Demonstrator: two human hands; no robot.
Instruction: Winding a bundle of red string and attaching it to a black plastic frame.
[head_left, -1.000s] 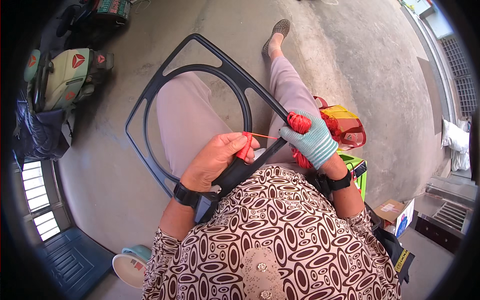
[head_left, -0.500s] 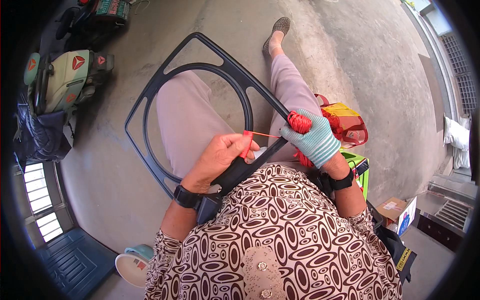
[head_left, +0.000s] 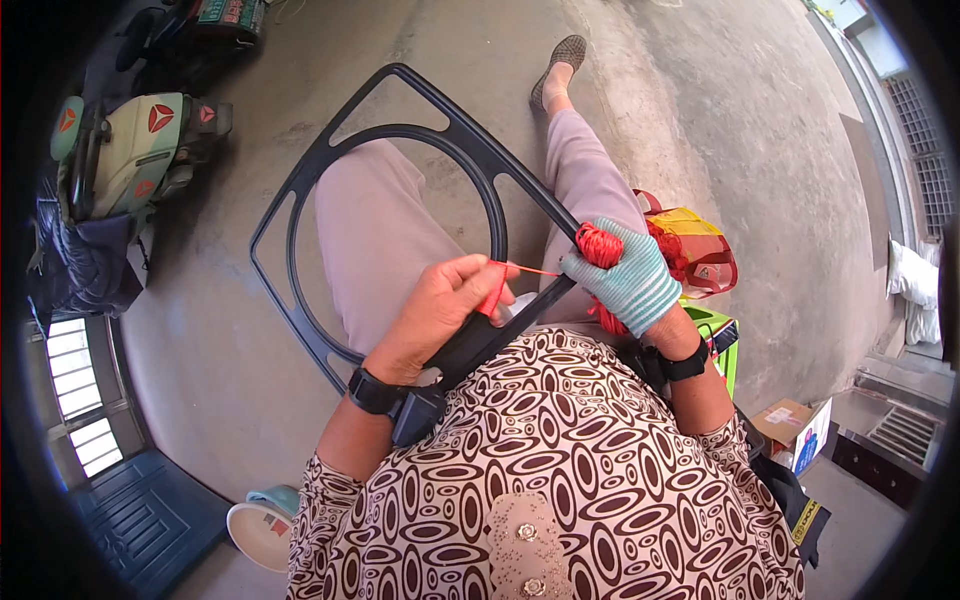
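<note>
A black frame (head_left: 472, 150) with a round inner ring and a pointed outer rim rests across my lap. Red cord (head_left: 491, 292) is wound in a short band around the ring's near right side. My left hand (head_left: 432, 312), bare, closes on that wound part, thumb and forefinger pinched at its upper end. From there a thin taut strand (head_left: 537, 271) runs to my right hand (head_left: 636, 276), which wears a striped light-green glove. That hand is closed around a bundle of red cord (head_left: 600, 246), against the frame's right edge. The bundle's underside is hidden by the glove.
Beside my right leg stand a red and yellow bag (head_left: 700, 250) and a bright green crate or stool (head_left: 722, 350). An open cardboard box (head_left: 785, 418) is farther right. A parked scooter (head_left: 140, 155) is at the left, a basin (head_left: 258, 535) at lower left.
My left thumb and forefinger have shifted slightly up over the top of the wound cord. The frame and my right hand stay nearly in place.
</note>
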